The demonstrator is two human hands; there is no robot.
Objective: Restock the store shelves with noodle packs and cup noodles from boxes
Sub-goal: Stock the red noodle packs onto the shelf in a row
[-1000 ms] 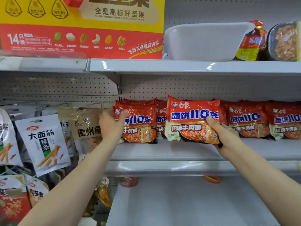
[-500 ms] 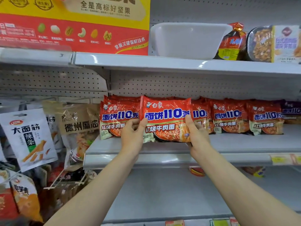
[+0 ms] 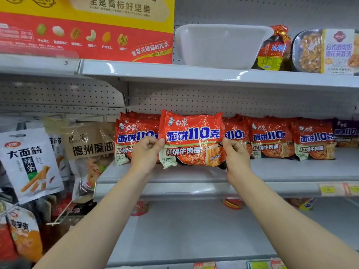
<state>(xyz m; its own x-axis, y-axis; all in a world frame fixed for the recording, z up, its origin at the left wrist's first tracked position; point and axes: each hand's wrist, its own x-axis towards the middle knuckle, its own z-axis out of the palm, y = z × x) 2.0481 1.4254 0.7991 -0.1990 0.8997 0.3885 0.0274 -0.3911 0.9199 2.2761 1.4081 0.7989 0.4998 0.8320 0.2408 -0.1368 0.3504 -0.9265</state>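
While pinched, noodle pack (image 3: 191,138) between hands.

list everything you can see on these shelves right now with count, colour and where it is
red plastic noodle pack held in both hands: one, red and orange with blue print, front of the middle shelf
red noodle packs standing in the row: at least four stacks, red, middle shelf behind and beside the held pack
purple noodle pack: one visible, far right of the middle shelf
white plastic tub: one, white, top shelf
yellow and red cardboard nut box: one, top shelf, left
round lidded meal bowl: one, dark with a white sleeve, top shelf, right
white hanging snack bag: one, white, hooks at left
grey metal middle shelf: one, grey
left hand: pinching the pack's left edge
right hand: pinching its right edge
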